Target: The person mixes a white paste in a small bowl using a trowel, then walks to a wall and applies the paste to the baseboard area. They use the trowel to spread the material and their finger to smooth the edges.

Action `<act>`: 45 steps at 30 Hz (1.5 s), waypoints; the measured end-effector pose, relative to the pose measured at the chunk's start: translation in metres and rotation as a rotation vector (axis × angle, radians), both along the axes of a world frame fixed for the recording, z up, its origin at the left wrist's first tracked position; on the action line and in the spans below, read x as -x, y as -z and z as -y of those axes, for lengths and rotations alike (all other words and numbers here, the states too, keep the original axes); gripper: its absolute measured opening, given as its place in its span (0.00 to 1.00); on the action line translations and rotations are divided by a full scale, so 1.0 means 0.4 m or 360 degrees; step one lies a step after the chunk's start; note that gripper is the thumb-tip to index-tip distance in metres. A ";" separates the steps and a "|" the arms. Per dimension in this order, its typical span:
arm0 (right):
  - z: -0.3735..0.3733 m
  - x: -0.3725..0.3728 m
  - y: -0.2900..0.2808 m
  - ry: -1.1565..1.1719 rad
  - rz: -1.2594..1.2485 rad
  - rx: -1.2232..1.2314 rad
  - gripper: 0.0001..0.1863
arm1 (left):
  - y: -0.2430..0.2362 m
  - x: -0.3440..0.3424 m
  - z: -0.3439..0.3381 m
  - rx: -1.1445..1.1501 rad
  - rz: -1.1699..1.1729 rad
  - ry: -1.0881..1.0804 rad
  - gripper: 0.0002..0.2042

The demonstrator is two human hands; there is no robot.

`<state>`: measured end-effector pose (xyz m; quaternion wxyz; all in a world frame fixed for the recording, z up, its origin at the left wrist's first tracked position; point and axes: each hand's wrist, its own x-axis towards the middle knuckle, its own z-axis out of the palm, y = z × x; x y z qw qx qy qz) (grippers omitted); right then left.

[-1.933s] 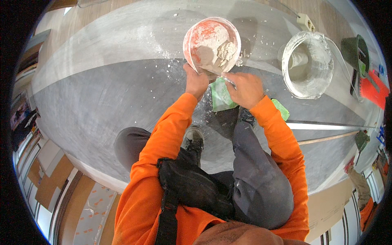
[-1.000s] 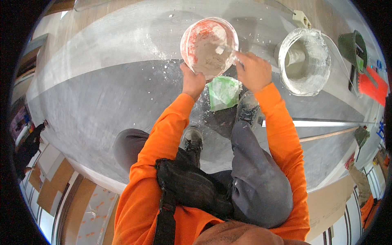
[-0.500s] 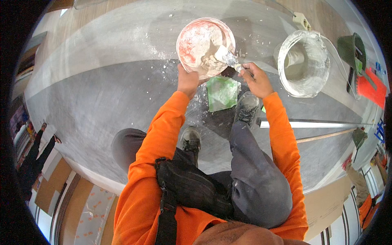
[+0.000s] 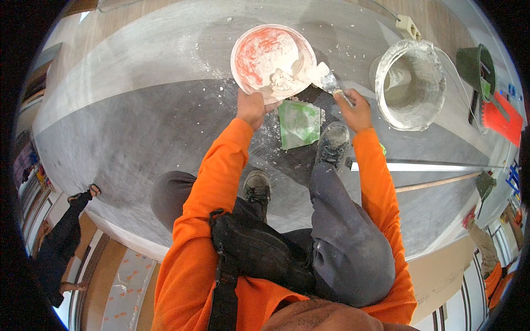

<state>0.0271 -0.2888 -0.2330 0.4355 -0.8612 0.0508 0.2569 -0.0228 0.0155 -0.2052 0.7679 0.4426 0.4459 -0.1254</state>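
My left hand (image 4: 252,108) grips the near rim of a round bucket (image 4: 236,62), tilted so its inside shows. White plaster (image 4: 282,81) lies in a lump at the near side, over a reddish, smeared bottom. At the bucket's right rim is a putty knife (image 4: 329,83) with white plaster on its blade. Its handle is in my right hand (image 4: 355,110), fingers closed around it. Below the bucket, a green square piece (image 4: 300,124) dusted with white lies on the floor near my right shoe.
A large plaster-crusted bucket (image 4: 411,113) stands to the right, with a power strip (image 4: 407,26) and cable behind it. Farther right are a dark green bucket (image 4: 469,63) and a red flat piece (image 4: 502,117). A metal straightedge (image 4: 419,166) lies near my right forearm. Another person (image 4: 61,243) is at the far left.
The putty knife has moved right, from inside the bucket to its rim, with my right hand. The bucket has shifted slightly left. The person at far left has stepped on.
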 end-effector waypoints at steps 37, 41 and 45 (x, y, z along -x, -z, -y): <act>-0.052 0.007 -0.077 0.0127 0.0221 -0.0541 0.17 | -0.027 -0.013 -0.006 0.0085 -0.0070 0.0078 0.24; -0.108 -0.045 -0.020 0.0012 -0.0323 -0.0579 0.20 | -0.015 -0.009 -0.005 0.0065 -0.0075 0.0063 0.24; -0.088 -0.029 0.024 -0.0002 -0.0305 -0.0495 0.21 | 0.018 0.000 -0.023 0.0105 -0.0087 0.0011 0.24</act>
